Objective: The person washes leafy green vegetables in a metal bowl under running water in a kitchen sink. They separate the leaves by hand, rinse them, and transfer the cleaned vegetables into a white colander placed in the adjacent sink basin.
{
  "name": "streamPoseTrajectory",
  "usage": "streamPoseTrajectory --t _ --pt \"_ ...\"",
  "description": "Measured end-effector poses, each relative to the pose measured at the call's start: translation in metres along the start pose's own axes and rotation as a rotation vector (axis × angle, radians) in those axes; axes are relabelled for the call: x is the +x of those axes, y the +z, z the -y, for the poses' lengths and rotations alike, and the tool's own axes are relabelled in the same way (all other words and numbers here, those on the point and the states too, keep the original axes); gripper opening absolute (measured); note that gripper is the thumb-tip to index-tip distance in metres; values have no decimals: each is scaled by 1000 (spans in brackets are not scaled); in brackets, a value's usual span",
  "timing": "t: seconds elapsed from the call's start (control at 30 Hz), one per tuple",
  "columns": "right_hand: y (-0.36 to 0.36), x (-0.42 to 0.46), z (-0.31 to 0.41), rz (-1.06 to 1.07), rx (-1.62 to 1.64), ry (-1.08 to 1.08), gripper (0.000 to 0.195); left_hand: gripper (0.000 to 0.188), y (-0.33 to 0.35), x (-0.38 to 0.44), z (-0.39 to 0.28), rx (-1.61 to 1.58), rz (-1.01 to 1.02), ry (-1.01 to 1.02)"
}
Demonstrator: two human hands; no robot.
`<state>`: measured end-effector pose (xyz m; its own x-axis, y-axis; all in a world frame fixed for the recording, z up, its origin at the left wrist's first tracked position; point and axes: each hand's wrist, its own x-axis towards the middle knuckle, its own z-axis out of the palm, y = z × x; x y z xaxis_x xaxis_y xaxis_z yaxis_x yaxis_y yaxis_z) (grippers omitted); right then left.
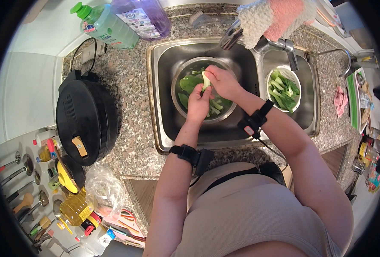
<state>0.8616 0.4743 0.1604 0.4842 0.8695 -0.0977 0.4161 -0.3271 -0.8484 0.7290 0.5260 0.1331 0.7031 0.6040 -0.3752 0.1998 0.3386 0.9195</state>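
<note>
Both hands are over a round metal basin point(176, 106) of water that stands in the larger sink bowl. Between them is a bok choy stalk point(205, 80), pale and upright in the view. My left hand point(199, 104) grips its lower end with thumb and fingers. At its upper end, my right hand point(222, 80) pinches it with the fingertips. Green bok choy leaves point(190, 83) and cut stalks point(215, 107) lie in the water under the hands. A white colander point(300, 84) holding more bok choy point(283, 91) sits in the smaller bowl.
The chrome faucet point(275, 45), with a fluffy cloth point(273, 19) draped over it, stands behind the sink point(154, 96). Two pump or detergent bottles point(113, 29) are at the back left. A black electric appliance point(85, 119) occupies the left counter. A pink cloth point(340, 101) lies at the right.
</note>
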Motion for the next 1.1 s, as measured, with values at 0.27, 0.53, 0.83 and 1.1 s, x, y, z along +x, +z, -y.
streamPoseTrajectory --t 0.27,0.53,0.83,1.1 --pt "24 18 -37 23 -8 198 28 16 -12 -10 -18 -179 11 -356" --pt "59 8 -97 470 -999 -100 20 26 -51 -23 -15 -162 -117 -361" --pt "68 -19 -65 639 -791 378 18 24 -51 -17 -8 -277 -188 -362" --pt "29 4 -50 533 -679 300 21 11 -44 -21 -18 166 -157 -346"
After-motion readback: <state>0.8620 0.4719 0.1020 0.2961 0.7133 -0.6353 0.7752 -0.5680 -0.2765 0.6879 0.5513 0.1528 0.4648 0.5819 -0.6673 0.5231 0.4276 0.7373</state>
